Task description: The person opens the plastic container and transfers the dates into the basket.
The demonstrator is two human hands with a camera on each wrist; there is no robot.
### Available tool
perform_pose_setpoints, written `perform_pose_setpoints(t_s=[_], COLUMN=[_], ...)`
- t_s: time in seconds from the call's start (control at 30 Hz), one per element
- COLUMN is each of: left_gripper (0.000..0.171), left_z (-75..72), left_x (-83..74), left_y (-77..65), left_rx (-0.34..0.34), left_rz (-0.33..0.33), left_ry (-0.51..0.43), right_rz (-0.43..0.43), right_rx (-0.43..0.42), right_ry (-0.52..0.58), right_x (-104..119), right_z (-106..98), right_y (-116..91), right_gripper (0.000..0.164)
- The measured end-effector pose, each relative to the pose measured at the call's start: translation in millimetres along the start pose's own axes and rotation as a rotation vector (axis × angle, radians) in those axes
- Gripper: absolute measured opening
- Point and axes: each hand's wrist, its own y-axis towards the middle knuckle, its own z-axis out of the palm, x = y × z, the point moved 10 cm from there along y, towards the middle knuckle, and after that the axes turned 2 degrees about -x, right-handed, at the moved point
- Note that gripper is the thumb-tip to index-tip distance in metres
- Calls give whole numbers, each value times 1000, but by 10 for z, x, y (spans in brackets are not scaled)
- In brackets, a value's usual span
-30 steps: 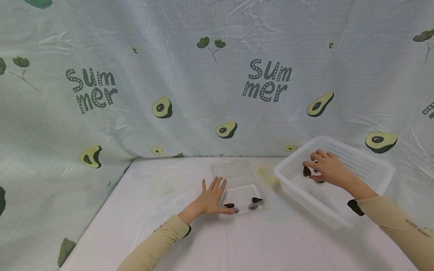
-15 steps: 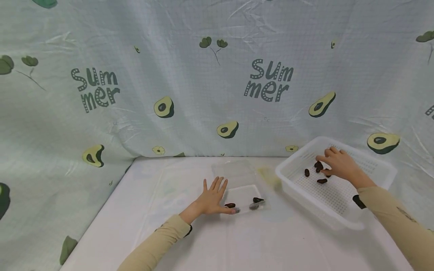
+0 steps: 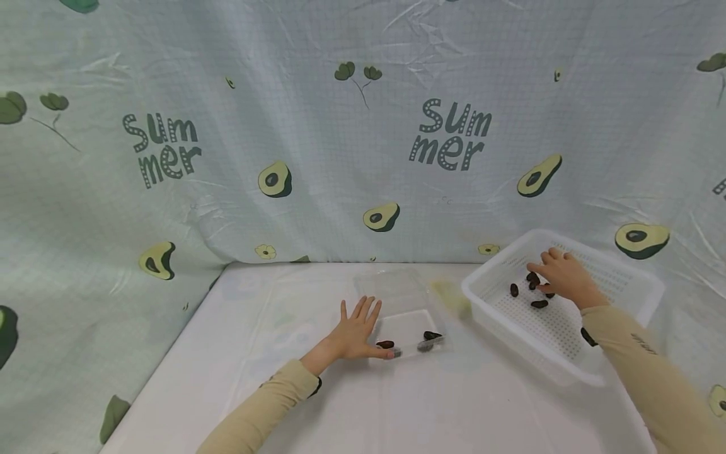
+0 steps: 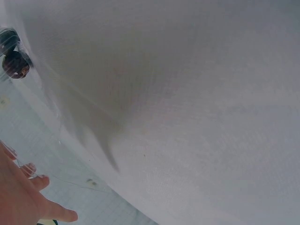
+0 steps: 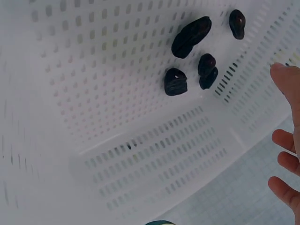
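Observation:
My left hand (image 3: 350, 331), fingers spread, rests at the left side of a clear plastic box (image 3: 404, 321), its thumb along the front rim. A few dark, date-like pieces (image 3: 432, 335) lie in the box; two show at the left wrist view's edge. My right hand (image 3: 567, 277) hovers inside a white perforated basket (image 3: 561, 366), fingers bent loosely and apart, holding nothing. Below and beside its fingertips lie several more dark glossy pieces (image 5: 191, 36) on the basket floor. In the right wrist view, the right fingers (image 5: 286, 77) are at the right edge, apart from those pieces.
The clear lid (image 3: 391, 284) of the box lies folded back behind it. A white cloth (image 3: 454, 403) covers the table. Behind hangs a pale curtain (image 3: 317, 126) printed with avocados, close to the basket's far rim.
My right hand has drawn back to the right from the leftmost dark piece, which now lies apart on the basket floor, so more pieces show. My left hand has stayed in place.

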Motion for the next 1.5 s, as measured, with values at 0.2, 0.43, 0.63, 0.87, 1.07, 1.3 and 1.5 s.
perform_pose_setpoints(t_s=[0.2,0.43,0.63,0.87,1.07,1.3,1.5], left_gripper=[109,108,108,109,109,109,111], left_z=[-12,-14,-18,-12,15,36,-34], left_x=[-26,-50,-55,-52,-38,-33,-69], left_y=[-5,-9,-17,-24,-20,-24,-65], left_rx=[-4,-8,-14,-8,-15,-21,-70], left_rz=[3,6,7,2,0,2,40], left_ry=[2,11,15,-2,-1,-18,-103], right_rz=[0,26,44,34,-13,-39,-59], right_rx=[6,0,1,-28,-181,-320,-395], right_ry=[-34,-68,-86,-91,-54,31,119], right_x=[30,5,-10,-7,56,97,302], right_z=[69,144,153,54,-144,-398,-766], right_y=[-6,-52,-66,-67,-77,-60,1], right_gripper=[43,45,45,44,44,51,69])
